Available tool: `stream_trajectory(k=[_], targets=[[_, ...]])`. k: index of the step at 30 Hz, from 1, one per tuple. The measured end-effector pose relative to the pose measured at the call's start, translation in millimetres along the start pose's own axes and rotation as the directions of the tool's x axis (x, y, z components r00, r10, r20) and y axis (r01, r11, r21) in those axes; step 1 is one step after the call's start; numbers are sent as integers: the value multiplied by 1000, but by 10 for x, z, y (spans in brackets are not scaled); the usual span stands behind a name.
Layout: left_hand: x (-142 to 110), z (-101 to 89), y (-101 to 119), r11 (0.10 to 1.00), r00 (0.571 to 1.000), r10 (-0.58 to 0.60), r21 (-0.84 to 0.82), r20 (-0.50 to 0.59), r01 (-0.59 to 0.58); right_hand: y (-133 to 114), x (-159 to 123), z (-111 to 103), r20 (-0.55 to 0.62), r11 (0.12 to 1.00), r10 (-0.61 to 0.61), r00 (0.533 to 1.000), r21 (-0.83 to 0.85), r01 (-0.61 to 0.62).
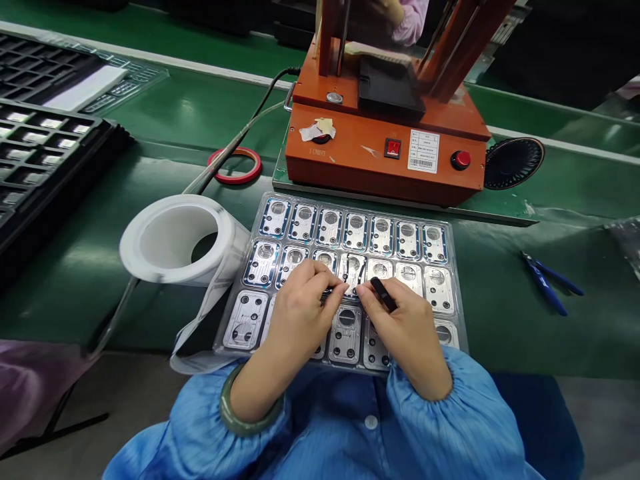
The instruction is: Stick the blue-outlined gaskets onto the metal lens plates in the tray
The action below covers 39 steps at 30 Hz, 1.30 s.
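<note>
Thin dark strip (362,270) over metal plate (354,265) in tray (457,257); likely light, flexible, easily creased; best pinched at end. Left hand (306,303): fingers pinched, hold unclear. Right hand (407,323): fingers closed on black tool (383,294).

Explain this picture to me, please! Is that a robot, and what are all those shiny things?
No robot is working here: these are a person's own two bare hands. There's just one picture, from a camera worn on the person's head, looking forward and down.

On the green table lies a clear plastic tray with rows of silvery plates. The right hand holds a slim black tool, maybe tweezers. The left hand pinches close by, but I can't tell what's between its fingers.

Behind the tray stands an orange machine with a switch. To the left is a big white roll and red tape; to the right, blue cutters.
</note>
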<state>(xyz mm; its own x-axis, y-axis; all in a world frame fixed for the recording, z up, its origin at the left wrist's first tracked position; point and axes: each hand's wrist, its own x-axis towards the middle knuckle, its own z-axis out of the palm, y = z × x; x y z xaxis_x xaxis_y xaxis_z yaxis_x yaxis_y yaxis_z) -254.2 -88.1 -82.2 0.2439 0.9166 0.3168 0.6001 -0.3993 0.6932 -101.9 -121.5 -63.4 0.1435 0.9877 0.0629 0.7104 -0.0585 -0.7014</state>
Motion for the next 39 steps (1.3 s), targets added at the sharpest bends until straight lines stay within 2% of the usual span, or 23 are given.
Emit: stream_trajectory(k=[18, 34, 39], targets=[[-9, -2, -12, 999, 999, 26, 47, 26, -28, 35, -30, 12, -37, 984, -140, 989, -115, 135], [-15, 8, 2, 997, 998, 32, 74, 54, -36, 40, -42, 54, -36, 963, -159, 987, -226, 147], [-19, 15, 13, 992, 998, 26, 118, 63, -34, 53, -34, 42, -38, 975, -143, 989, -176, 135]])
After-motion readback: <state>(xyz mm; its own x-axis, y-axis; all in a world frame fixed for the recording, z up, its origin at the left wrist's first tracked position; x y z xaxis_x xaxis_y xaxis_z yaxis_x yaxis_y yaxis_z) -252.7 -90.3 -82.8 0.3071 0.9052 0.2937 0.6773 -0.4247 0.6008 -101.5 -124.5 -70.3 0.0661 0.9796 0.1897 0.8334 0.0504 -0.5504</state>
